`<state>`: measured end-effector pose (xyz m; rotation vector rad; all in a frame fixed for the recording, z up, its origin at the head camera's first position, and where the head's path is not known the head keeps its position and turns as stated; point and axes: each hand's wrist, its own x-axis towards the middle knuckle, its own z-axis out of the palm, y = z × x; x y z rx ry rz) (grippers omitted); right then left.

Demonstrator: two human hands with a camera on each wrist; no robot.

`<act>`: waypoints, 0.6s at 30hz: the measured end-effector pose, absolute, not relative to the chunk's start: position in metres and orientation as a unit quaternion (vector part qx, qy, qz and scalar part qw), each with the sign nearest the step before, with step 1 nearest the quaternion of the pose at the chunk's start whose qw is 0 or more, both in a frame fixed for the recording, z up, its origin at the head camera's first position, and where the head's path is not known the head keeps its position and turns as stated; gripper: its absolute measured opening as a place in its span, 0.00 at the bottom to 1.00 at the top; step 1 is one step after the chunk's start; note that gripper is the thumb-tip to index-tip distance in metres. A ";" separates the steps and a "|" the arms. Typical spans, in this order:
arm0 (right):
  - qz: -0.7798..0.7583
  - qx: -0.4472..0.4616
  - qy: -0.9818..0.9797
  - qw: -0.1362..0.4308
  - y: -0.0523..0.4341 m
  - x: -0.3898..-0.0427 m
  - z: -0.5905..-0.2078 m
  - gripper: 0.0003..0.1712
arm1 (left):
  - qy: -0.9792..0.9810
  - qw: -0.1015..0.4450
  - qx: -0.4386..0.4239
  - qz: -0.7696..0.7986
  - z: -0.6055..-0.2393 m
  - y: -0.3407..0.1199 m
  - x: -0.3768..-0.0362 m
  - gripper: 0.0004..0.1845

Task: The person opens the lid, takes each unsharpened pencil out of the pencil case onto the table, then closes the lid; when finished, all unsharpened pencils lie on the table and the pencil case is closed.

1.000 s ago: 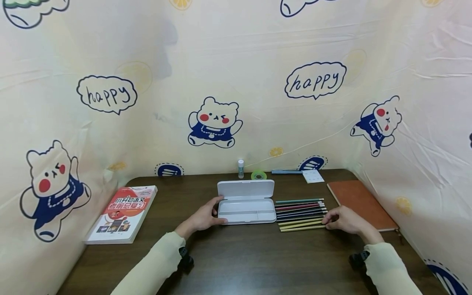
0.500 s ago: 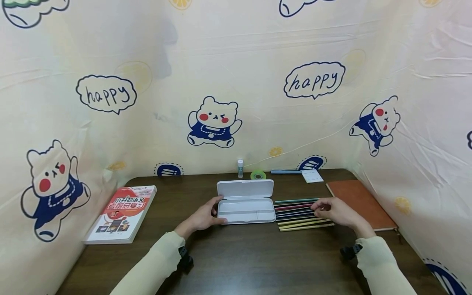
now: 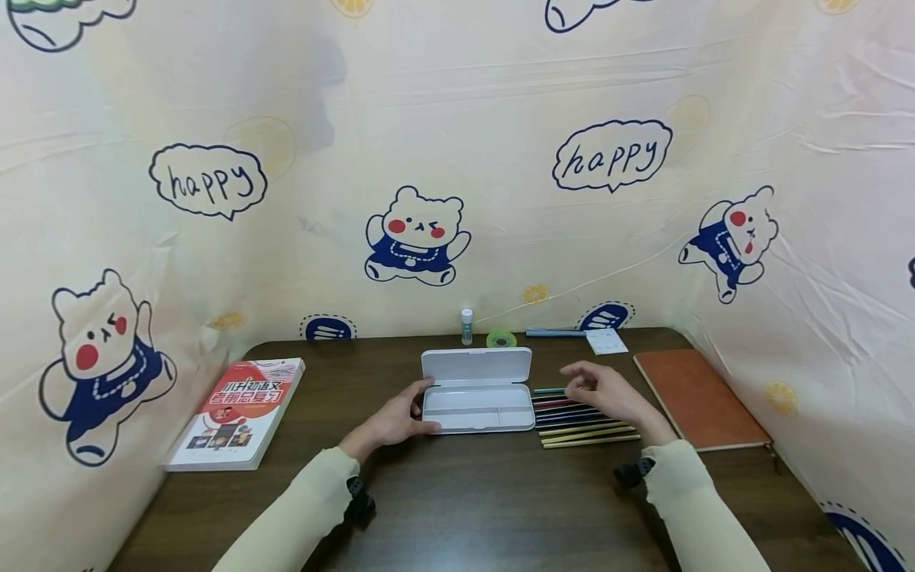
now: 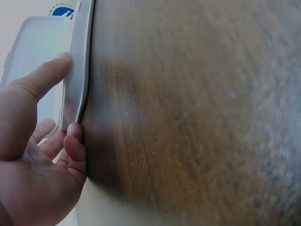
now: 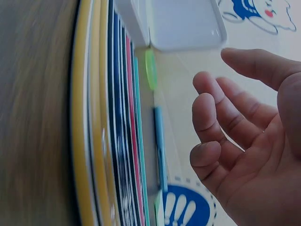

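A white pencil case stands with its lid raised at the middle of the table, its divided tray showing nothing inside. My left hand grips its left end; in the left wrist view the thumb presses the front wall and the fingers curl round the corner. Right of the case lies a row of pencils, yellow ones nearest me, then dark, red and green. Over the far part of that row hovers my right hand. Its fingers are loosely bent and hold nothing in the right wrist view, apart from the pencils.
Behind the case stand a glue stick and a green tape roll. A blue stick-like item and a pale paper card lie at the back. A brown notebook is at right, a thick book at left.
My right hand has left the right ends of the yellow pencils and moved left and away from me, up over the row. My left hand keeps its place on the case.
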<state>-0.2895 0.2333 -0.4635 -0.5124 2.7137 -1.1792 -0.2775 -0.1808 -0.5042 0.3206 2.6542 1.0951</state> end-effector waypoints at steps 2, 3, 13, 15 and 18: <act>-0.399 -0.177 0.896 0.075 0.223 -0.293 -0.463 0.22 | 0.911 0.126 0.110 0.377 -0.504 -0.181 -0.277 0.49; -0.402 -0.178 0.895 0.078 0.218 -0.294 -0.462 0.23 | 0.911 0.126 0.109 0.378 -0.505 -0.181 -0.277 0.49; -0.394 -0.197 0.894 0.081 0.187 -0.308 -0.457 0.37 | 0.913 0.123 0.108 0.375 -0.506 -0.180 -0.276 0.48; -0.394 -0.201 0.894 0.079 0.184 -0.310 -0.457 0.38 | 0.914 0.123 0.107 0.372 -0.505 -0.180 -0.277 0.48; -0.395 -0.207 0.892 0.077 0.181 -0.311 -0.457 0.38 | 0.915 0.124 0.106 0.370 -0.505 -0.181 -0.277 0.48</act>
